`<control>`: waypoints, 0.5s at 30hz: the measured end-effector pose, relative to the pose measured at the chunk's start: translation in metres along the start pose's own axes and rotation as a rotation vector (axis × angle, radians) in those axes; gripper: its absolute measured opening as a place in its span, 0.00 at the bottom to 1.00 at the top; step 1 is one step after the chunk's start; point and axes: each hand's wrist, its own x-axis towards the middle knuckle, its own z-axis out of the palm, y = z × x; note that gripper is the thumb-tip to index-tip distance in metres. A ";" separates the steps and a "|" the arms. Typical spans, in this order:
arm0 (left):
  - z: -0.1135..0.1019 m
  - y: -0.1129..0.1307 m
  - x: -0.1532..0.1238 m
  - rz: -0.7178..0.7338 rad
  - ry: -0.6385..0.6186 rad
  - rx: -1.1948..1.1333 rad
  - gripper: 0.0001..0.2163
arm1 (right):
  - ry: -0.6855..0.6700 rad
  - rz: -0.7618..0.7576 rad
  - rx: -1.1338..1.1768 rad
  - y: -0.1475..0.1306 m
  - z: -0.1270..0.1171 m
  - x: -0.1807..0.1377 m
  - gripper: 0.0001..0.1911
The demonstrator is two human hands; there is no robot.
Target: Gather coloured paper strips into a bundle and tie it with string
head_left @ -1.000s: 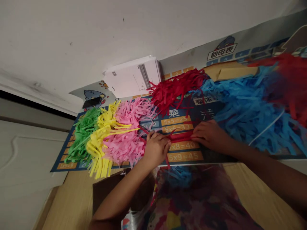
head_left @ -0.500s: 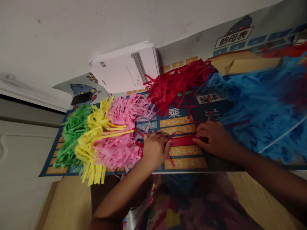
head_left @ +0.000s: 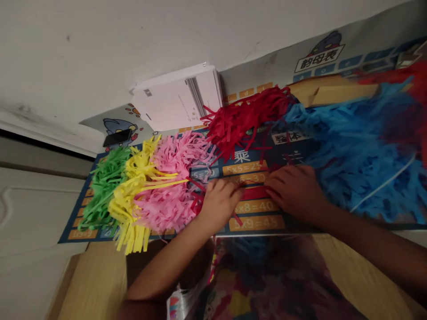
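A flat red paper strip (head_left: 255,192) lies across the printed mat (head_left: 256,222), stretched between my two hands. My left hand (head_left: 220,202) has its fingers bent down over the strip's left end, with loose red shreds beside it. At the other end, my right hand (head_left: 295,189) has its fingers closed on the strip, the tips partly hidden. Left of my left hand sit shredded paper bunches in pink (head_left: 165,206), yellow (head_left: 128,213) and green (head_left: 106,191). A red shredded bunch (head_left: 248,115) rests beyond both hands.
A big heap of blue paper shreds (head_left: 363,155) covers the right side, with a white strip (head_left: 383,182) on it. Against the wall (head_left: 100,40) leans a white box (head_left: 180,98). A dark phone-like slab (head_left: 117,138) lies far left; tan paper (head_left: 343,91) lies behind the blue heap.
My right hand has slid left along the red strip, and its fingers now lie flatter over it. My left hand has barely moved. The view has shifted slightly.
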 end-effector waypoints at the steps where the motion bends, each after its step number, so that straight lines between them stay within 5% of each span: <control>1: -0.003 0.001 0.000 0.101 -0.018 0.018 0.10 | 0.010 -0.092 -0.015 -0.004 -0.003 0.000 0.06; 3: -0.008 0.005 0.000 0.200 -0.057 0.041 0.11 | -0.002 -0.233 -0.010 -0.007 -0.004 -0.001 0.08; 7: -0.016 0.013 0.008 0.178 -0.087 0.105 0.11 | -0.046 -0.330 -0.040 0.002 0.006 0.004 0.08; 15: -0.008 0.011 0.016 0.086 0.017 0.091 0.05 | -0.046 -0.179 -0.052 -0.018 -0.003 0.016 0.05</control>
